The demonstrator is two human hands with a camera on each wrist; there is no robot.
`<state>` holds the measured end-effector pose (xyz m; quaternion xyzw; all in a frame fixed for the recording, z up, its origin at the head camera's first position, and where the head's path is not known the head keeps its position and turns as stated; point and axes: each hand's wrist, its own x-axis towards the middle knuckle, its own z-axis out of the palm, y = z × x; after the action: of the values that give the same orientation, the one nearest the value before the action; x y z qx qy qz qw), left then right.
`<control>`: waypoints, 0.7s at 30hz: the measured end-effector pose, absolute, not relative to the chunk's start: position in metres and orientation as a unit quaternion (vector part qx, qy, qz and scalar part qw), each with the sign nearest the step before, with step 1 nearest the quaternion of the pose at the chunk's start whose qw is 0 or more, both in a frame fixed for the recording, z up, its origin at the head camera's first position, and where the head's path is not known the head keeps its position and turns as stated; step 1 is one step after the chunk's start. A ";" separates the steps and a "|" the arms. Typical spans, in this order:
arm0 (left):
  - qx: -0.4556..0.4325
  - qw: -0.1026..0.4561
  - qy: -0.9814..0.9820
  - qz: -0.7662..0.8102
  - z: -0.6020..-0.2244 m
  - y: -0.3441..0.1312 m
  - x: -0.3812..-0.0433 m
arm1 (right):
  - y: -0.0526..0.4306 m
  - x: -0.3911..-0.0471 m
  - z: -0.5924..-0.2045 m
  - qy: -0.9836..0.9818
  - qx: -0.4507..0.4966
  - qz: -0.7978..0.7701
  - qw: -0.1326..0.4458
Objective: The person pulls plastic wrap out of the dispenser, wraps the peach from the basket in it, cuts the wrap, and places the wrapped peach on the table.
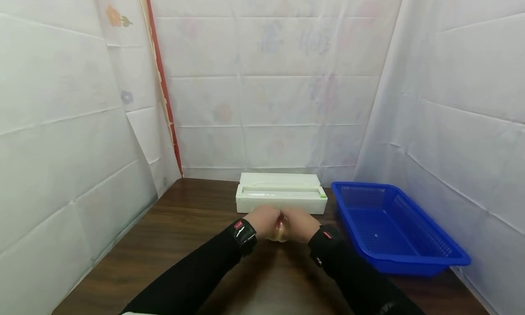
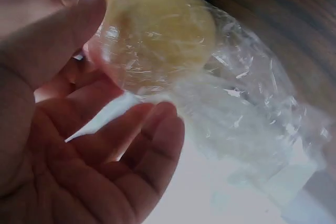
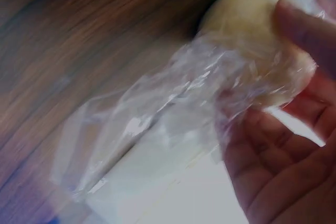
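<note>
A pale yellow, rounded thing (image 2: 163, 30), partly covered in crinkled cling film (image 3: 157, 114), is between both hands over the table. Its exact kind is unclear. My left hand (image 1: 264, 221) pinches its edge between thumb and fingers in the left wrist view, the other fingers curling below. My right hand (image 1: 299, 224) grips the other side, thumb on the yellow surface and fingers underneath. Loose film trails away from it toward a white surface in both wrist views. Just beyond the hands stands a long white box (image 1: 282, 206) with its lid up and a clear roll inside.
To the right stands a blue plastic basket (image 1: 410, 259) with perforated walls. The dark wooden table (image 1: 188, 214) is bounded by white sheeting (image 1: 262, 100) at the back and both sides.
</note>
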<state>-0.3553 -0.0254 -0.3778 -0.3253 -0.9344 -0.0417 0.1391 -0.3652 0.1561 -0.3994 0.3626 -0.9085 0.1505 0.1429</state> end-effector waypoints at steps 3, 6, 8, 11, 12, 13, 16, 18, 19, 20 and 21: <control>-0.327 0.165 -0.930 0.010 -0.380 -0.026 -0.341 | 0.157 -0.359 -0.395 -0.907 0.372 0.176 0.093; -0.341 0.157 -0.926 0.037 -0.384 -0.024 -0.328 | 0.160 -0.351 -0.391 -0.910 0.362 0.202 0.011; -0.350 0.128 -0.927 0.045 -0.388 -0.022 -0.323 | 0.161 -0.349 -0.390 -0.912 0.347 0.214 -0.040; -0.343 0.098 -0.933 0.040 -0.392 -0.020 -0.325 | 0.159 -0.348 -0.387 -0.920 0.319 0.219 -0.069; -0.339 0.094 -0.936 0.031 -0.393 -0.019 -0.327 | 0.157 -0.349 -0.387 -0.922 0.311 0.219 -0.067; -0.335 0.091 -0.938 0.027 -0.394 -0.019 -0.329 | 0.155 -0.349 -0.387 -0.925 0.306 0.217 -0.061; -0.324 0.088 -0.942 0.010 -0.398 -0.020 -0.336 | 0.149 -0.347 -0.391 -0.934 0.305 0.184 -0.012; -0.317 0.087 -0.944 0.000 -0.401 -0.022 -0.341 | 0.143 -0.344 -0.394 -0.936 0.310 0.163 0.028; -0.312 0.087 -0.946 -0.003 -0.403 -0.023 -0.343 | 0.140 -0.342 -0.396 -0.938 0.307 0.153 0.047; -0.308 0.089 -0.947 -0.003 -0.404 -0.023 -0.346 | 0.138 -0.339 -0.397 -0.939 0.304 0.145 0.063; -0.305 0.091 -0.948 -0.007 -0.407 -0.024 -0.349 | 0.135 -0.339 -0.399 -0.939 0.303 0.142 0.078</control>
<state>-0.3493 -0.0239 -0.4068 -0.3048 -0.9480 -0.0069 0.0912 -0.3390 0.1355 -0.3986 0.3027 -0.9392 0.1418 0.0779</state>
